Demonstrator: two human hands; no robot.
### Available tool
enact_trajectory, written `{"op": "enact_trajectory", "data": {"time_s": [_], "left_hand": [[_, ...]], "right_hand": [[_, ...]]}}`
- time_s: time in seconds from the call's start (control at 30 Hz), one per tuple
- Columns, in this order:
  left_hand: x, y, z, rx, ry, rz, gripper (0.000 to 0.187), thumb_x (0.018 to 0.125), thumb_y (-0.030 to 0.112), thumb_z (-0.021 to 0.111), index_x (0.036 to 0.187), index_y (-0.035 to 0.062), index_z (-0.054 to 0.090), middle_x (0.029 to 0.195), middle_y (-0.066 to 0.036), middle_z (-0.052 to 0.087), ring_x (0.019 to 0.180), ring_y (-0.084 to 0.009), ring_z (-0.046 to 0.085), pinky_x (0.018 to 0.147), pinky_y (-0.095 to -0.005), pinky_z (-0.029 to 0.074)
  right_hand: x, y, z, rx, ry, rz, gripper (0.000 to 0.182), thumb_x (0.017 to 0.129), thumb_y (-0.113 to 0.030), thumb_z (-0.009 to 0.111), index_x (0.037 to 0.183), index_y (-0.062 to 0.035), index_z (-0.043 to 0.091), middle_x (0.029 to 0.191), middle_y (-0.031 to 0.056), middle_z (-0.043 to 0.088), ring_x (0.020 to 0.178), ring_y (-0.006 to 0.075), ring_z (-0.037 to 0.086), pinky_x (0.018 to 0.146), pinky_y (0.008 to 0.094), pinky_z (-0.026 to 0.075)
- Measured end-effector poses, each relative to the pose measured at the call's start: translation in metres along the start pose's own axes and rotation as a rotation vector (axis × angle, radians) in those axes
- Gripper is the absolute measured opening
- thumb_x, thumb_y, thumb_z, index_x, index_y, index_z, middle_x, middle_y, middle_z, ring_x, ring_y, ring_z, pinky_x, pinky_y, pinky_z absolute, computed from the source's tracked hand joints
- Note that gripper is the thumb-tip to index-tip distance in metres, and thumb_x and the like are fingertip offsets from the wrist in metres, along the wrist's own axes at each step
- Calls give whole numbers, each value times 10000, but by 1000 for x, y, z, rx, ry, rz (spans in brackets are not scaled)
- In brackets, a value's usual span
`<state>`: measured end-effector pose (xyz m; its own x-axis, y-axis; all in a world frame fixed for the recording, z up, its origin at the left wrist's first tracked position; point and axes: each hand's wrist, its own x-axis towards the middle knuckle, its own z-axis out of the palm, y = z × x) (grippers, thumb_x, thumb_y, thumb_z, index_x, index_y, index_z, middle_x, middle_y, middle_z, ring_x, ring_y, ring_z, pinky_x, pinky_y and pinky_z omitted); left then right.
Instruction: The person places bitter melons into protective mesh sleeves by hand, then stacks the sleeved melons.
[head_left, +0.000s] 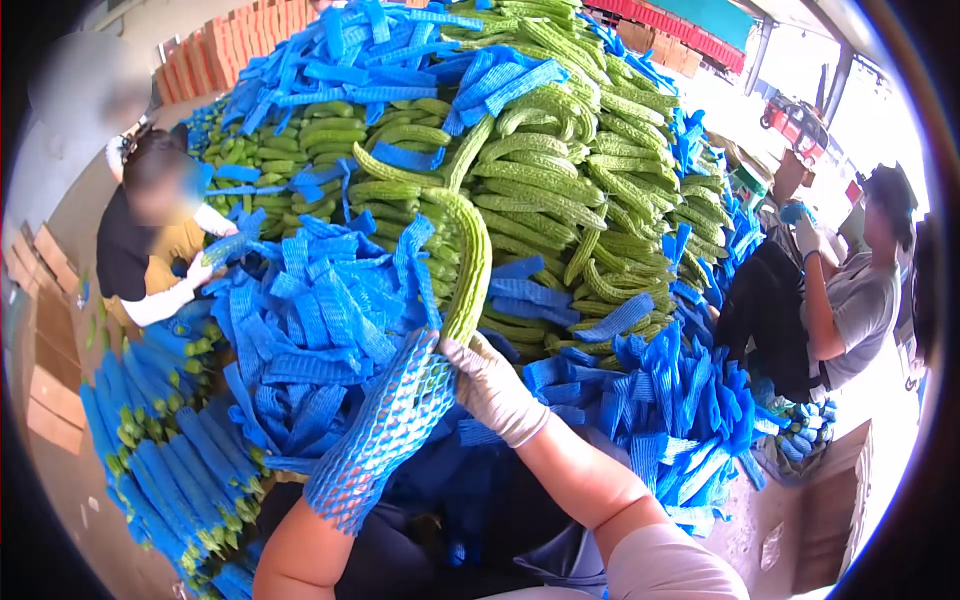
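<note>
Two hands (415,388) (495,392), left mesh-sleeved, hold one curved, ridged gourd (474,262).

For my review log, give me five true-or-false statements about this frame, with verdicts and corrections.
1. Blue netting is stretched over the left hand. True.
2. The right hand is bare. False: it wears a pale glove.
3. The upper part of the curved gourd at the hands is wrapped in netting. False: it shows bare and green.
4. Netted gourds lie side by side at the lower left of the picture. True.
5. Nobody else is in view. False: one person is on the picture's left and another person on its right.
</note>
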<state>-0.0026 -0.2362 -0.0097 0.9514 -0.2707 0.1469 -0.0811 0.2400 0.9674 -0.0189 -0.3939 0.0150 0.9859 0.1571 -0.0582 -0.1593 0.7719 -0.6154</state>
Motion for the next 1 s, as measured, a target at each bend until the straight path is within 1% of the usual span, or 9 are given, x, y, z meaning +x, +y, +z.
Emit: {"op": "enact_trajectory", "data": {"time_s": [0.07, 0.17, 0.27, 0.4, 0.47, 0.57, 0.87, 0.93, 1.0], "left_hand": [[-34, -14, -25, -64, 13, -53, 433, 984, 124, 420, 1405, 46, 361, 1224, -84, 564, 1065, -132, 563, 949, -274, 440], [-14, -9, -7, -170, 28, -148, 432, 984, 121, 420, 1405, 45, 361, 1219, -85, 568, 1066, -131, 564, 941, -271, 444], [6, -1, 2, -279, 81, -226, 432, 984, 118, 420, 1405, 44, 360, 1214, -87, 571, 1067, -131, 565, 933, -269, 449], [0, -7, -4, -380, 146, -291, 432, 984, 114, 419, 1406, 43, 360, 1209, -89, 574, 1068, -130, 565, 925, -267, 453], [-11, -2, 7, 54, 140, 105, 384, 974, 135, 461, 1330, -5, 429, 1024, -71, 616, 850, -115, 589, 841, -265, 478], [-23, 44, 12, 556, -40, -126, 343, 985, 138, 413, 1296, 0, 453, 1068, -101, 575, 952, -173, 561, 870, -285, 459], [-46, 83, 1, -584, -2, -471, 274, 937, 116, 501, 1177, -1, 566, 1144, -170, 619, 1020, -278, 630, 884, -377, 530], [-45, 104, 7, -532, -14, -428, 339, 914, 88, 527, 1238, -14, 529, 1164, -177, 606, 1042, -322, 616, 895, -420, 526], [-51, 106, 14, -416, 28, -326, 359, 913, 89, 534, 1258, -6, 512, 1177, -174, 596, 1043, -307, 611, 905, -422, 520]], "right_hand": [[-4, -1, -4, -104, -15, 100, 419, 879, -219, 672, 1242, -122, 486, 1118, -13, 599, 1004, 124, 586, 797, 324, 524], [-2, 4, -10, -273, 19, 68, 465, 923, -297, 604, 1321, -126, 438, 1173, -30, 560, 1061, 118, 561, 887, 323, 489], [2, 2, -25, -269, -253, 75, 502, 950, -366, 552, 1357, -107, 415, 1012, -51, 543, 898, 72, 517, 780, 262, 457], [-6, 18, -16, -533, -321, 102, 262, 919, -244, 631, 1121, -79, 608, 942, -87, 580, 846, 22, 497, 782, 206, 419], [-15, 30, -2, -411, -218, -65, 188, 923, -211, 625, 1044, -68, 628, 899, -73, 584, 829, 19, 490, 745, 199, 412], [-8, 12, 4, -414, -69, -79, 259, 927, -320, 607, 919, -61, 612, 743, -82, 533, 700, 18, 450, 645, 205, 387], [39, -51, -66, -793, 408, -413, 198, 895, -182, 645, 976, -2, 660, 825, -14, 632, 752, 73, 530, 713, 238, 448], [39, -55, -76, -673, 459, -548, 264, 891, -181, 648, 1080, 1, 624, 903, 10, 630, 793, 85, 533, 728, 233, 446], [35, -47, -70, -655, 522, -537, 552, 896, -282, 644, 1327, -16, 425, 1162, 95, 572, 957, 125, 537, 810, 245, 437]]}}
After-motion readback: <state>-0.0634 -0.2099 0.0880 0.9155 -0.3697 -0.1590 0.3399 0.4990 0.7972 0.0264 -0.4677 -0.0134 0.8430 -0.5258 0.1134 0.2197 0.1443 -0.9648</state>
